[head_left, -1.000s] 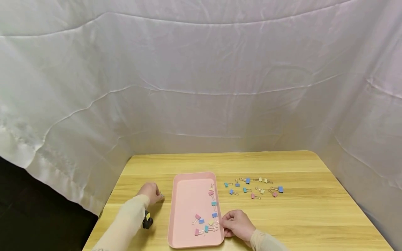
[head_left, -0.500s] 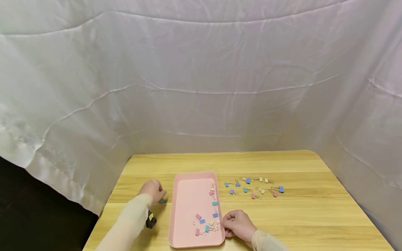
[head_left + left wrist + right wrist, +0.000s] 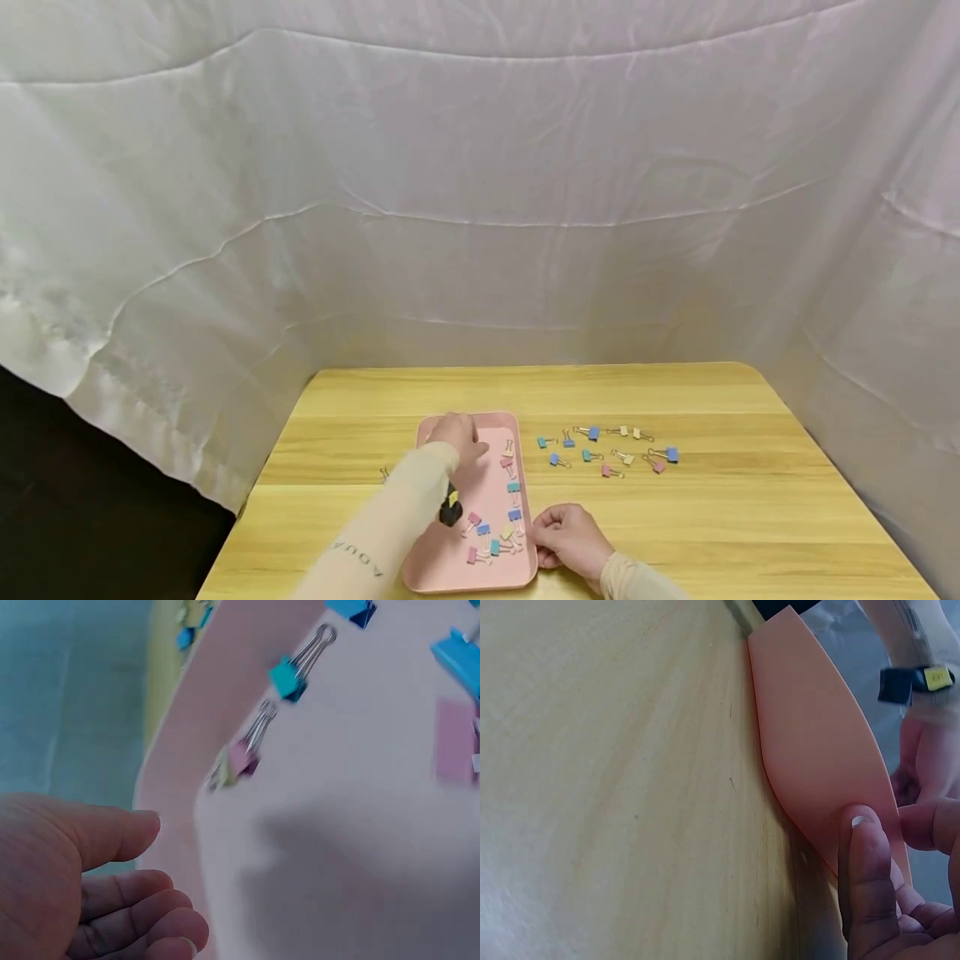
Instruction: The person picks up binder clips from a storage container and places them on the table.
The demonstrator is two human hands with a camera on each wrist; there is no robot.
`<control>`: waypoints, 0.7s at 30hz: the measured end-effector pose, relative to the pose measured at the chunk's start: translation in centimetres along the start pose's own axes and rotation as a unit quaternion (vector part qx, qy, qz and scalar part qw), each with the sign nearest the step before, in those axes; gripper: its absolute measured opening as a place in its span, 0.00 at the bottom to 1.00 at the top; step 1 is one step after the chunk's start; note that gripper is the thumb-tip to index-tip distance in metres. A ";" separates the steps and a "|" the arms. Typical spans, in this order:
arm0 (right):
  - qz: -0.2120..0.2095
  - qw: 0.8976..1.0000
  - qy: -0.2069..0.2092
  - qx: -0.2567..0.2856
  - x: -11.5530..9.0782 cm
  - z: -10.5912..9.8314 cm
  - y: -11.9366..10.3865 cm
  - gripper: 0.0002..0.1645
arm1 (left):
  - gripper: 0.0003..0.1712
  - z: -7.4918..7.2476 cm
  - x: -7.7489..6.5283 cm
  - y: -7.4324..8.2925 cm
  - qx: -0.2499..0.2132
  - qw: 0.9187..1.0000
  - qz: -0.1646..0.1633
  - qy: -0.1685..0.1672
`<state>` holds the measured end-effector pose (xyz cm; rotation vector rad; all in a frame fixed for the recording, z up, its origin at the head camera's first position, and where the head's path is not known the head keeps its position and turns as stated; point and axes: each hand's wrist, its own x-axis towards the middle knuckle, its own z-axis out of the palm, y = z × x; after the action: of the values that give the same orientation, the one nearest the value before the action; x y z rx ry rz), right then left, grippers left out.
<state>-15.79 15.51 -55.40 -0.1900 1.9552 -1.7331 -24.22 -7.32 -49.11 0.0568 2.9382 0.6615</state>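
My left hand is over the far part of the pink tray. In the left wrist view its thumb and loosely bent fingers stand apart, with no object seen between them. Several coloured binder clips lie inside the tray along its right side and near end, among them a teal clip and a pink clip. My right hand pinches the tray's right rim near the front, thumb on the outer wall. A clip lies left of the tray, partly hidden by the left sleeve.
Right of the tray, several binder clips lie on the wooden table, including a blue clip and a pink clip. Pale curtains surround the table at the back and sides.
My left hand has moved right, from beside the clip on the table left of the tray to above the tray. The right hand has stayed on the rim.
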 end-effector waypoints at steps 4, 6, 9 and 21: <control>0.000 1.000 0.000 0.000 -0.1 0.0 -0.2 0.08 | 0.14 1.6 0.9 1.1 -0.024 1.000 -0.009 -0.016; 0.000 1.000 -0.001 0.001 0.0 0.1 -0.2 0.08 | 0.16 2.3 1.2 1.5 -0.031 0.999 -0.016 -0.018; 0.000 1.000 -0.002 0.003 0.0 0.0 -0.2 0.07 | 0.17 3.1 1.7 2.2 -0.036 0.999 -0.024 -0.018; -0.007 1.000 0.000 0.007 0.1 0.0 0.0 0.07 | 0.19 4.6 2.5 3.8 0.051 0.997 -0.049 -0.025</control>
<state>-15.88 15.41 -55.44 -0.1995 1.9456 -1.7565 -26.09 -1.72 -51.90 -0.0591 2.9022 0.4874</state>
